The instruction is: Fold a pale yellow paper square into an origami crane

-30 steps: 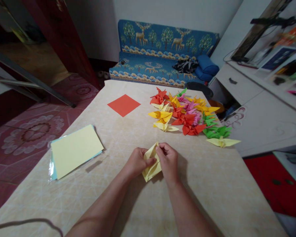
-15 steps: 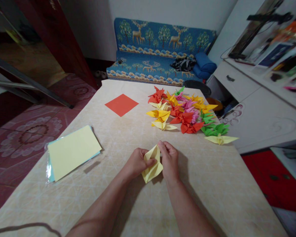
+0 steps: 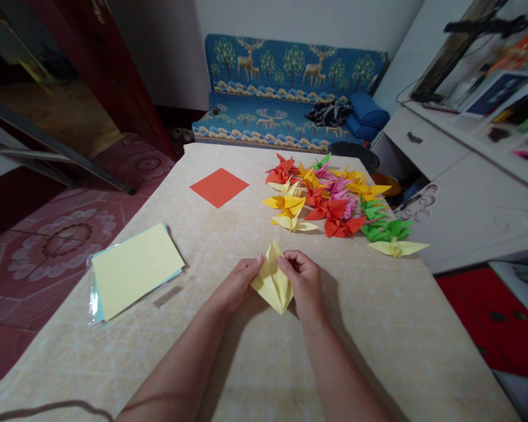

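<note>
Your light is dim, apparently from the left; your right hand drops a soft shadow rightward, the plastic sleeve glints, shelf clutter blurs near the stretched edge.

One kite-shaped piece of folded pale-yellow paper, its left edge pinched by a bare left hand, its right by a bare right hand.
Left of the kite: a stack of flat rectangular pale-yellow and light-blue paper sheets, clear plastic at its edges.
Beyond the kite, leftward: one flat, square red paper sheet.
Beyond it, rightward: a cluster of folded paper cranes, red, orange, pink, green and pale yellow.
Beneath it: a cream, line-patterned table cover.
Farthest beyond it: a blue sofa figured with deer and trees.
</note>
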`<state>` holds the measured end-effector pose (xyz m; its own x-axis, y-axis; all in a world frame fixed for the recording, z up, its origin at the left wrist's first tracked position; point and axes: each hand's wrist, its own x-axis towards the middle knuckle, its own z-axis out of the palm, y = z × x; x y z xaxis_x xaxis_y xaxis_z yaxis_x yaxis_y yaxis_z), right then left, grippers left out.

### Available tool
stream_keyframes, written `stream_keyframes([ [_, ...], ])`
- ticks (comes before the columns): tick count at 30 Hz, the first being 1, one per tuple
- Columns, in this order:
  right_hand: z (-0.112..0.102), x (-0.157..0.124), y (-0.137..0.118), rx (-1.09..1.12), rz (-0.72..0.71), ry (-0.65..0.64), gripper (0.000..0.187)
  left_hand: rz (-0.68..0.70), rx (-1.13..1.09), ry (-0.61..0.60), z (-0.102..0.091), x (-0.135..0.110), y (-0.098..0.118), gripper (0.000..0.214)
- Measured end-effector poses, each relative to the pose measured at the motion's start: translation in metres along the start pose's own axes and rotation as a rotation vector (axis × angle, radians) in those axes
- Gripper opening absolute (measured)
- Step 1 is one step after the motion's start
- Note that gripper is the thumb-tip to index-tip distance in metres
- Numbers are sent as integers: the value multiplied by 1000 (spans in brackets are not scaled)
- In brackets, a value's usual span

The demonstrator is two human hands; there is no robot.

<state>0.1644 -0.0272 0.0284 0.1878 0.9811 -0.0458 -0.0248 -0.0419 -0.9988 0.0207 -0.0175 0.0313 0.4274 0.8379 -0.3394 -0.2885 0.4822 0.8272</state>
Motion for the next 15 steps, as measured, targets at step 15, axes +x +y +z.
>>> stream_keyframes([
  [15, 2, -5, -4, 26, -31, 24, 19, 71, 80, 47, 2, 1, -7, 51],
])
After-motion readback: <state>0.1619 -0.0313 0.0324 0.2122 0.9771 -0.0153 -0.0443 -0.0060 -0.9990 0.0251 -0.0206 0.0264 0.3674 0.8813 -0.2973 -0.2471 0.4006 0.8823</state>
